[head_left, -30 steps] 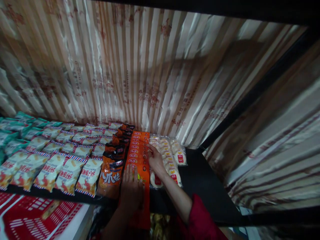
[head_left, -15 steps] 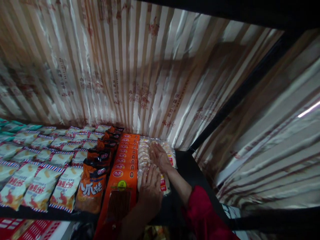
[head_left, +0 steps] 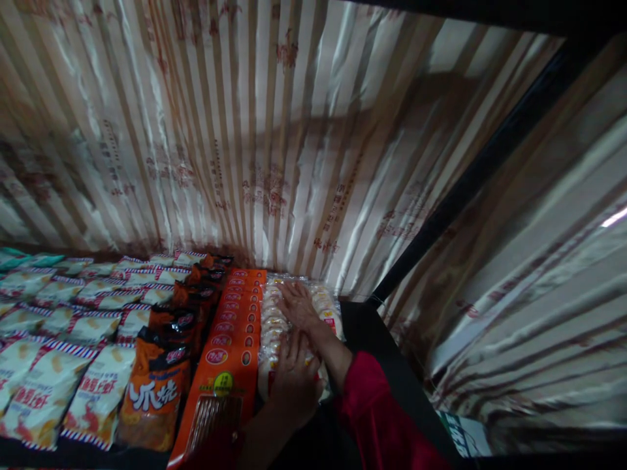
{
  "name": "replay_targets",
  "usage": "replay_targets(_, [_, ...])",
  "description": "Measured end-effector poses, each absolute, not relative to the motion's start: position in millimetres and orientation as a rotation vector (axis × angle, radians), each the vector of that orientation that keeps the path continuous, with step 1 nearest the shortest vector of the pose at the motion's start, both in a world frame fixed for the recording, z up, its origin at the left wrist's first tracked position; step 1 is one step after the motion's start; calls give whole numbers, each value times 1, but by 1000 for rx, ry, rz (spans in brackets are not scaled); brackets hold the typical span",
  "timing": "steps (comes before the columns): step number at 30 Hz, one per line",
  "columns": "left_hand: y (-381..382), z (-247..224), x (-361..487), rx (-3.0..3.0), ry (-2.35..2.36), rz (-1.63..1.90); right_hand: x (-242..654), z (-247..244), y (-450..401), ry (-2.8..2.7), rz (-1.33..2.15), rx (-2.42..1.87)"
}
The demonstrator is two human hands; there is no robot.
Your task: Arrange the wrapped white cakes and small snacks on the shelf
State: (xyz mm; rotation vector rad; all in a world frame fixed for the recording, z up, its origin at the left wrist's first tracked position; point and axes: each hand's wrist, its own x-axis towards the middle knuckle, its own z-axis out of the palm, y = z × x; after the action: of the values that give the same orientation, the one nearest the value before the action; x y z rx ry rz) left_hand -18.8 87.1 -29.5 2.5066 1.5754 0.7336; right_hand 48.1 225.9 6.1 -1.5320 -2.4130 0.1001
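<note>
Clear plastic packets of pale, rounded food [head_left: 274,318] overlap in a row on the dark shelf. My right hand [head_left: 302,308], coming from a red sleeve, lies on the rear part of the row with its fingers spread. Nearer the front, my left hand [head_left: 295,378] rests flat on the packets, fingers stretched out and just below the right hand. Both hands cover part of the packets, and neither grips one. Directly left of them is a row of overlapping orange packs [head_left: 230,346], the front one with a window showing brown sticks.
Orange-and-black bags [head_left: 154,391] and white snack bags [head_left: 95,391] with striped edges fill the left. Striped, printed sheeting [head_left: 264,130] hangs behind. A black slanting post [head_left: 441,215] meets the black shelf [head_left: 377,352] at its right rear corner.
The view has shifted, so the packs appear farther left and a little lower. My right hand's fingers are spread wider. Both hands are still on the clear packets.
</note>
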Motion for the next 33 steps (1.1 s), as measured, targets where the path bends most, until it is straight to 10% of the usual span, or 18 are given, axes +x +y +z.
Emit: replay_targets(33, [88, -38, -29, 2640, 1498, 564, 43, -9, 228, -2377, 74, -1485])
